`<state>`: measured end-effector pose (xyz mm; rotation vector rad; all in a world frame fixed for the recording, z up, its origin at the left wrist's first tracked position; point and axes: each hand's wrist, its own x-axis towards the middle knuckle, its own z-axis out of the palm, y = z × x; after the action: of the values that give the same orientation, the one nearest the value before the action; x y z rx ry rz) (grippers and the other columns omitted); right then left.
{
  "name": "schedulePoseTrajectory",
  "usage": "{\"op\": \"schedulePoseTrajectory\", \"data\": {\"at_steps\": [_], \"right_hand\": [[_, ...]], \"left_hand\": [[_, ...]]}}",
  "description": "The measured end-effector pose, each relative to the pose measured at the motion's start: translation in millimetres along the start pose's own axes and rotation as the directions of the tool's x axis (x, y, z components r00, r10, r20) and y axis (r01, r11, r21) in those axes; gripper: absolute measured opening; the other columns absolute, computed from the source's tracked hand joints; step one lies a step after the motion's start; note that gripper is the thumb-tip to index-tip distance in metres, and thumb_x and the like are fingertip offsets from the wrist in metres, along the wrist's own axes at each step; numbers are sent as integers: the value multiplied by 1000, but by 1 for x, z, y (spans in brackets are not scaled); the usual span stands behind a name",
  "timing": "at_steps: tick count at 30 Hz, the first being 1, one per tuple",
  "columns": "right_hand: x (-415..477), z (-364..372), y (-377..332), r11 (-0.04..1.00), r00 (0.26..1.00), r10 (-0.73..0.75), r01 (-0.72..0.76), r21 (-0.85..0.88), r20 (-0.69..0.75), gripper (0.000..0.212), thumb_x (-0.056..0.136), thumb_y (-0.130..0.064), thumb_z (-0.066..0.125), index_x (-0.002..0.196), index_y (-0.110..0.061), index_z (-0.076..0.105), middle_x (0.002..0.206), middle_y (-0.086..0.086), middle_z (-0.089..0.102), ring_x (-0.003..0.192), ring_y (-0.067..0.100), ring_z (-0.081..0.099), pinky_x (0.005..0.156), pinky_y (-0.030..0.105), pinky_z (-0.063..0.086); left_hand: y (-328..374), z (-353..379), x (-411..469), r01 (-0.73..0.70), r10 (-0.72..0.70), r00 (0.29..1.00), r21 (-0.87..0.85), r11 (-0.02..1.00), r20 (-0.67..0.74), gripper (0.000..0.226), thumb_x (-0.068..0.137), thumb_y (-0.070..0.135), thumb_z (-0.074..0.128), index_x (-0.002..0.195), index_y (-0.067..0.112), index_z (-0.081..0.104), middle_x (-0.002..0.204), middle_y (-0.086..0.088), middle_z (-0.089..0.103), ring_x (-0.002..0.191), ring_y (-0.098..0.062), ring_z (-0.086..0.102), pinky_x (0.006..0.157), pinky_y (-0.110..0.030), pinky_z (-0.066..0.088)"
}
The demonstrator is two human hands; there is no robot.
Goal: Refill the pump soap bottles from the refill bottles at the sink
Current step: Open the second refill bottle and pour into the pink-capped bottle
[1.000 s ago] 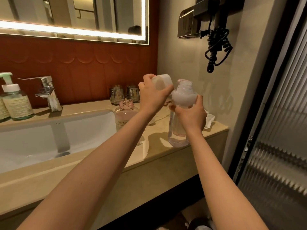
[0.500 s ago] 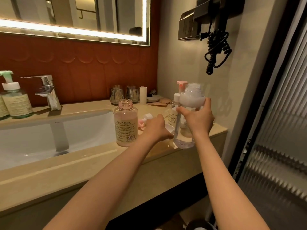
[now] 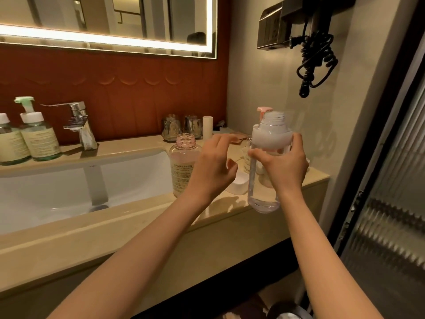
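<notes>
Only the head cam to go on here. The right hand (image 3: 282, 166) is gripping the clear refill bottle (image 3: 264, 199) high up near its shoulder, with the thumb on the near side and the fingers wrapping round the far side. It's holding the bottle upright and uncapped over the front edge of the counter (image 3: 138, 215); I can't tell if the base is touching. The left hand (image 3: 213, 166) is hovering open with its fingers loosely spread, holding nothing, between that bottle and the pink bottle (image 3: 184, 166), which is standing open-necked beside the sink basin (image 3: 57, 192). A white cap (image 3: 239, 184) is sitting on the counter just past the left hand. I'm guessing the clear one is thin, squashy plastic, possibly slick with soap, so I'm thinking a mid-body grip for tipping while the free hand is steadying the light pink bottle.
</notes>
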<state>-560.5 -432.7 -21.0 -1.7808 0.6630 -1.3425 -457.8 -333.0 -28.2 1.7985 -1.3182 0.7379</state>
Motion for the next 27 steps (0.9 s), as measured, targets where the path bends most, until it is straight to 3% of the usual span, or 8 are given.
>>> {"op": "schedulePoseTrajectory", "data": {"at_steps": [3, 5, 9, 13, 16, 19, 24, 27], "right_hand": [[-8, 7, -5, 1000, 999, -23, 22, 23, 42, 63, 64, -26, 83, 113, -16, 46, 104, -7, 52, 92, 11, 53, 63, 22, 45], [-11, 11, -8, 999, 998, -28, 26, 29, 62, 63, 63, -26, 83, 113, -17, 46, 104, -7, 53, 94, 12, 54, 70, 29, 48], [-14, 23, -13, 998, 994, -65, 65, 1, 87, 73, 64, -29, 82, 126, -18, 44, 113, -6, 53, 99, 12, 52, 65, 20, 42], [-17, 32, -16, 997, 994, -73, 75, -22, 83, 81, 64, -31, 81, 132, -19, 40, 115, -2, 54, 100, 15, 51, 66, 22, 41], [-22, 33, -23, 995, 992, -85, 89, -43, 89, 70, 64, -29, 81, 122, -18, 44, 103, -5, 51, 95, 17, 53, 69, 27, 43], [-25, 33, -31, 993, 987, -96, 104, -56, 130, 79, 66, -25, 80, 132, -17, 39, 102, -4, 47, 89, 11, 46, 73, 29, 42], [-21, 38, -35, 953, 962, -129, 188, -238, 241, 71, 60, -30, 80, 122, -27, 46, 99, -7, 46, 92, 16, 50, 67, 30, 43], [-20, 46, -38, 904, 929, -142, 262, -337, 341, 73, 57, -35, 79, 120, -30, 45, 99, -4, 49, 96, 23, 51, 74, 37, 49]], "left_hand": [[-11, -14, 4, 67, -26, 957, 132, 989, -290, 52, 69, 20, 66, 117, 6, 50, 114, -14, 54, 104, -20, 43, 88, -22, 30], [-19, -20, 3, 270, -232, 916, 75, 960, -326, 67, 68, 28, 70, 126, 9, 42, 128, -13, 45, 116, -24, 40, 95, -26, 28], [-43, -22, -7, 538, -543, 826, -75, 840, -153, 100, 62, 40, 80, 139, 18, 20, 145, -11, 27, 133, -28, 27, 110, -41, 26], [-56, -18, -15, 651, -673, 738, -312, 692, 45, 109, 60, 36, 85, 140, 23, 12, 139, -13, 41, 124, -29, 44, 104, -44, 38], [-57, -20, -16, 682, -693, 712, -351, 642, 116, 98, 63, 34, 84, 138, 16, 25, 133, -9, 49, 119, -25, 50, 95, -36, 44], [-57, -25, -17, 676, -666, 726, -351, 648, 169, 89, 64, 33, 83, 135, 16, 33, 132, -6, 50, 116, -21, 51, 90, -31, 43], [-62, -32, -24, 661, -634, 741, -407, 631, 220, 87, 62, 32, 84, 133, 18, 35, 129, -4, 53, 110, -17, 53, 87, -29, 44], [-66, -38, -28, 655, -630, 745, -418, 629, 219, 84, 62, 29, 84, 131, 18, 37, 126, -3, 55, 110, -18, 54, 86, -30, 45]]}}
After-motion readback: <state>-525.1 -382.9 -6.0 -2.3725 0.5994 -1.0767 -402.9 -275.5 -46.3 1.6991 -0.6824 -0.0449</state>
